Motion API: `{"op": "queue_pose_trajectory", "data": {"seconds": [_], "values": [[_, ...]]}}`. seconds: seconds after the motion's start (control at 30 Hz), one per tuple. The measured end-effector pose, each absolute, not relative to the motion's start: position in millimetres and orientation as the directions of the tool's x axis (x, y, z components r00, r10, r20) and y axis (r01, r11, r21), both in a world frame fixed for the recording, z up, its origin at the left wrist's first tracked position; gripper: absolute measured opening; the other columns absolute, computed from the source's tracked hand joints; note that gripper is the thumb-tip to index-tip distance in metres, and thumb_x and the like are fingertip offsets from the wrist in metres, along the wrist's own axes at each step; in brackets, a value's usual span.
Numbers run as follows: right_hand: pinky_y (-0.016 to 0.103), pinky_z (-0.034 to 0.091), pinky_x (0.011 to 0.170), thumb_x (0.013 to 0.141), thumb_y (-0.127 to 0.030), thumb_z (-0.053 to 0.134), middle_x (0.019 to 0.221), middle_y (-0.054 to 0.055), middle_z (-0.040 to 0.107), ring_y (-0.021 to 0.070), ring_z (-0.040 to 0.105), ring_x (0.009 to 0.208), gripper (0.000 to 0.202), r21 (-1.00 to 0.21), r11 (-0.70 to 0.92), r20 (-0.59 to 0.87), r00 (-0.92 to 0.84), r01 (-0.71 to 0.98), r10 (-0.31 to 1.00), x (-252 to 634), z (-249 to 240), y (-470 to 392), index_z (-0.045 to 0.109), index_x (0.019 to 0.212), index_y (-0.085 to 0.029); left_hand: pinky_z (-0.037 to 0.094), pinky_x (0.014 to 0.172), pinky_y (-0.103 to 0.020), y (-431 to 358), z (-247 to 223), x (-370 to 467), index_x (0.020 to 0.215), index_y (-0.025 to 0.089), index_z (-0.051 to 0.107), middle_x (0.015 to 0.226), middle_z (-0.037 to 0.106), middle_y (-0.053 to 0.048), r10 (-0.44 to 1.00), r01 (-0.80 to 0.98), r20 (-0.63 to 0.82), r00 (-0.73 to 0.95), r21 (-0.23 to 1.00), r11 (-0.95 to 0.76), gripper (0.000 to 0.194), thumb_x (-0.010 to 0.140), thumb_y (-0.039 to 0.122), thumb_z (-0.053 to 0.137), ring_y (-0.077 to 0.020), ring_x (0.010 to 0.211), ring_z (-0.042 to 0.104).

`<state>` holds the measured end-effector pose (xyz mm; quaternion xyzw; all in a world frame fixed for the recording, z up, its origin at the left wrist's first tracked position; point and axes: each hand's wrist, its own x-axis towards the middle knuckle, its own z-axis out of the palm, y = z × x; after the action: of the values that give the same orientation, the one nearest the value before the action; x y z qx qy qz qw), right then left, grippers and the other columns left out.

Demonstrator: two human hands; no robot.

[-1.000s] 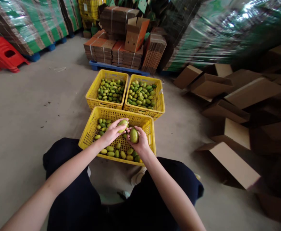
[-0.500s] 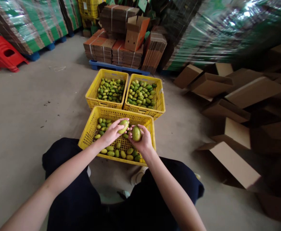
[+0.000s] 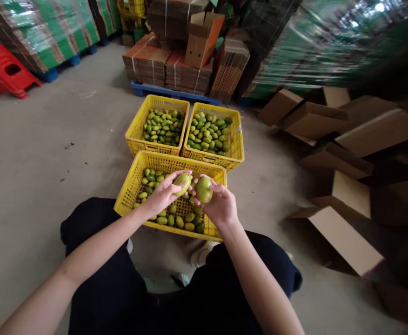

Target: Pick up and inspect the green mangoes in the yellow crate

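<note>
The left hand [image 3: 163, 193] was closed round a green fruit [image 3: 183, 183]; the right hand [image 3: 223, 207] gripped a second fruit [image 3: 204, 190]; both fruits were above the nearest yellow crate [image 3: 155, 160]; the right grip had shifted rightward.

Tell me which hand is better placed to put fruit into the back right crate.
Right, probably: the right hand holds a green fruit in line with the back right crate, while the left hand, holding another fruit, sits farther left.
</note>
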<state>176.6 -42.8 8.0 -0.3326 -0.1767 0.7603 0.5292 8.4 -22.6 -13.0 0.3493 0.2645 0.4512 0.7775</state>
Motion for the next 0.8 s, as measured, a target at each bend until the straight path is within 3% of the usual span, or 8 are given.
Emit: {"op": "queue_pose_trajectory", "data": {"seconds": [0.13, 0.23, 0.33, 0.4, 0.47, 0.67, 0.8], "values": [[0.026, 0.045, 0.049, 0.064, -0.020, 0.054, 0.089, 0.003, 0.066, 0.0190, 0.061, 0.074, 0.030, -0.680, -0.363, -0.262, -0.252, -0.638, 0.932, 175, 7, -43, 0.063, 0.093, -0.023, 0.047, 0.071, -0.023, -20, -12, 9, 0.109, 0.018, 0.063, 0.099, 0.064, -0.004, 0.880, -0.484, -0.084, 0.467, 0.809, 0.334, 0.040, 0.069, 0.023, 0.065, -0.0121, 0.079, 0.059], [0.026, 0.047, 0.053, 0.063, -0.016, 0.057, 0.100, 0.002, 0.067, 0.0202, 0.062, 0.083, 0.036, -0.810, -0.284, -0.178, -0.246, -0.514, 0.953, 174, 6, -46, 0.066, 0.097, -0.025, 0.047, 0.070, -0.024, -20, -11, 8, 0.108, 0.019, 0.063, 0.097, 0.064, -0.004, 0.877, -0.434, -0.083, 0.472, 0.844, 0.314, 0.037, 0.071, 0.026, 0.066, -0.0128, 0.079, 0.057], [0.030, 0.052, 0.076, 0.063, -0.012, 0.066, 0.112, 0.000, 0.067, 0.0211, 0.060, 0.101, 0.040, -0.932, -0.120, -0.058, -0.184, -0.342, 0.981, 173, 5, -48, 0.069, 0.101, -0.027, 0.046, 0.072, -0.023, -18, -13, 7, 0.110, 0.020, 0.062, 0.096, 0.063, -0.003, 0.892, -0.389, -0.085, 0.445, 0.878, 0.278, 0.037, 0.074, 0.028, 0.066, -0.0136, 0.083, 0.057], [0.035, 0.048, 0.094, 0.066, -0.014, 0.071, 0.117, 0.000, 0.066, 0.0221, 0.057, 0.111, 0.042, -0.966, -0.030, 0.006, -0.137, -0.258, 0.991, 173, 4, -49, 0.069, 0.105, -0.029, 0.046, 0.073, -0.024, -17, -15, 6, 0.111, 0.020, 0.062, 0.098, 0.063, -0.004, 0.901, -0.371, -0.085, 0.426, 0.891, 0.260, 0.037, 0.075, 0.029, 0.066, -0.0147, 0.086, 0.057], [0.040, 0.044, 0.101, 0.068, -0.018, 0.075, 0.119, 0.001, 0.066, 0.0229, 0.057, 0.113, 0.044, -0.978, 0.010, 0.030, -0.093, -0.210, 0.995, 173, 3, -50, 0.067, 0.110, -0.029, 0.045, 0.074, -0.024, -16, -17, 7, 0.110, 0.019, 0.062, 0.100, 0.064, -0.004, 0.903, -0.354, -0.098, 0.417, 0.898, 0.261, 0.037, 0.075, 0.030, 0.066, -0.0155, 0.087, 0.057], [0.039, 0.050, 0.092, 0.065, -0.024, 0.080, 0.109, 0.003, 0.066, 0.0218, 0.061, 0.103, 0.042, -0.990, 0.051, 0.055, -0.027, -0.129, 0.998, 172, -2, -47, 0.063, 0.103, -0.026, 0.046, 0.077, -0.026, -16, -19, 8, 0.111, 0.020, 0.060, 0.099, 0.062, -0.004, 0.914, -0.313, -0.093, 0.395, 0.922, 0.229, 0.035, 0.078, 0.032, 0.064, -0.0150, 0.087, 0.058], [0.035, 0.051, 0.086, 0.064, -0.020, 0.077, 0.099, 0.001, 0.063, 0.0192, 0.061, 0.095, 0.036, -0.986, 0.153, 0.153, 0.014, -0.069, 0.988, 171, -9, -45, 0.059, 0.095, -0.026, 0.045, 0.084, -0.027, -17, -19, 8, 0.109, 0.020, 0.059, 0.106, 0.061, -0.004, 0.943, -0.204, 0.020, 0.332, 0.978, 0.051, 0.034, 0.077, 0.029, 0.068, -0.0164, 0.096, 0.057]]}}
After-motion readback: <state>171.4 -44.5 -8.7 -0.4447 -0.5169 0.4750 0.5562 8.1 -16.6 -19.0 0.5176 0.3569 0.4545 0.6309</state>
